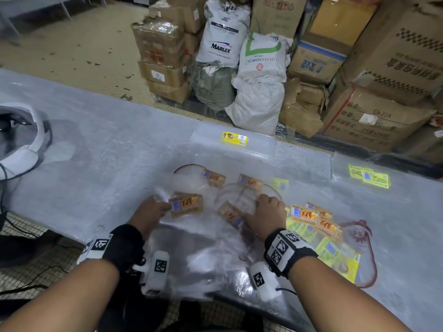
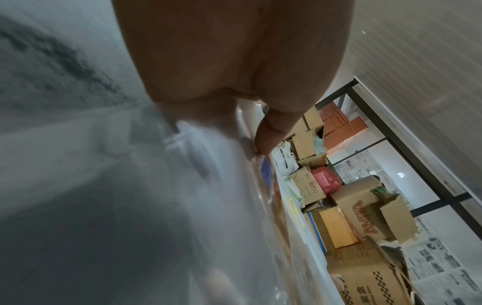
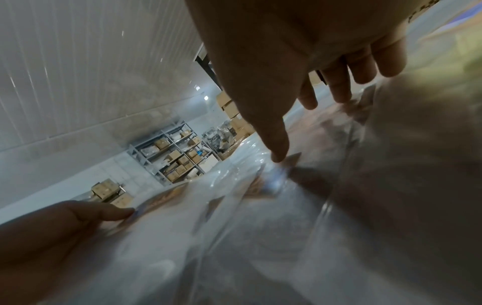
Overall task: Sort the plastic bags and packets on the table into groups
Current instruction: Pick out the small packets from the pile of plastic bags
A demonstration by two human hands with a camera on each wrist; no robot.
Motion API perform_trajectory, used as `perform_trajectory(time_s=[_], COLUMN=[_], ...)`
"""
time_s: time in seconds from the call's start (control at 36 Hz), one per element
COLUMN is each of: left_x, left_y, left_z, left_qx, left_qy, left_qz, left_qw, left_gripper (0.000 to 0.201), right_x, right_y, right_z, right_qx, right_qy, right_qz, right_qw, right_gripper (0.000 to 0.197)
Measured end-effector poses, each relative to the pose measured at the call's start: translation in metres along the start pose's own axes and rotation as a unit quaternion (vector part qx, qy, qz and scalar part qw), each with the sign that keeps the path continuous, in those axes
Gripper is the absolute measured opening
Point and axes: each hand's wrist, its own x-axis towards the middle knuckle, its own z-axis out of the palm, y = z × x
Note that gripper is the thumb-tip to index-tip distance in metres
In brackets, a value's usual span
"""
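Plastic-covered table (image 1: 100, 140); my left hand (image 1: 149, 212) pinches an orange "BIKUT WANG" packet (image 1: 186, 204), my right hand (image 1: 266, 213) presses spread fingers on clear bags (image 1: 239, 200).

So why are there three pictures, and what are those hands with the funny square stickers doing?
A person wears three cameras. The big picture comes from one on the head, looking down. The other two come from cameras strapped to the wrists, so the hands look huge and tilted. The left hand pinches an orange-labelled bag. The right hand lies with straight fingers on clear bags, holding nothing. The plastic-covered table has more orange and yellow packets. Boxes and sacks stand behind.
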Motion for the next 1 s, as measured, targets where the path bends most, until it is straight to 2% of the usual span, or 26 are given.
perform_trajectory(time_s=[0.03, 0.08, 0.19, 0.28, 0.39, 0.44, 0.53, 0.64, 0.72, 0.81, 0.83, 0.92, 1.0], left_x=[0.001, 0.002, 0.004, 0.008, 0.009, 0.008, 0.012, 0.017, 0.024, 0.029, 0.031, 0.037, 0.042], left_y=[0.000, 0.000, 0.000, -0.002, -0.004, -0.003, -0.004, -0.003, -0.005, -0.003, -0.003, -0.005, -0.005], left_z=[-0.003, -0.009, -0.016, -0.019, -0.021, -0.022, -0.026, -0.029, -0.031, -0.036, -0.037, -0.043, -0.048], left_qx=[-0.005, -0.012, -0.029, -0.033, -0.042, -0.051, -0.038, 0.014, 0.026, 0.018, 0.020, 0.010, -0.003], left_qy=[0.006, 0.009, 0.021, 0.026, 0.032, 0.035, 0.035, 0.065, 0.080, 0.090, 0.096, 0.111, 0.110], left_qz=[-0.005, -0.010, -0.027, -0.024, -0.026, -0.024, -0.015, -0.001, -0.003, 0.015, 0.013, 0.000, -0.017], left_qw=[1.000, 1.000, 0.999, 0.999, 0.998, 0.998, 0.999, 0.998, 0.996, 0.996, 0.995, 0.994, 0.994], left_gripper=[0.026, 0.017, 0.022, 0.025, 0.012, 0.010, 0.018, 0.049, 0.048, 0.014, 0.013, 0.023, 0.047], right_x=[0.002, 0.005, 0.010, 0.009, 0.004, 0.003, 0.005, 0.007, 0.005, 0.004, 0.003, 0.003, 0.004], right_y=[-0.001, -0.002, -0.004, -0.007, -0.012, -0.013, -0.016, -0.024, -0.033, -0.045, -0.048, -0.058, -0.069], right_z=[0.003, 0.009, 0.019, 0.020, 0.013, 0.011, 0.009, 0.003, -0.006, -0.018, -0.022, -0.036, -0.046], right_qx=[-0.006, -0.010, -0.029, -0.011, 0.019, 0.044, 0.126, 0.226, 0.283, 0.342, 0.353, 0.365, 0.384], right_qy=[0.007, 0.003, -0.030, -0.032, 0.009, 0.031, 0.028, 0.038, 0.055, 0.067, 0.067, 0.052, 0.035], right_qz=[-0.004, -0.014, -0.033, -0.043, -0.070, -0.085, -0.089, -0.103, -0.118, -0.133, -0.138, -0.151, -0.157], right_qw=[1.000, 1.000, 0.999, 0.998, 0.997, 0.995, 0.988, 0.968, 0.950, 0.928, 0.923, 0.917, 0.909], right_gripper=[0.078, 0.085, 0.089, 0.075, 0.047, 0.043, 0.043, 0.034, 0.028, 0.024, 0.023, 0.021, 0.022])
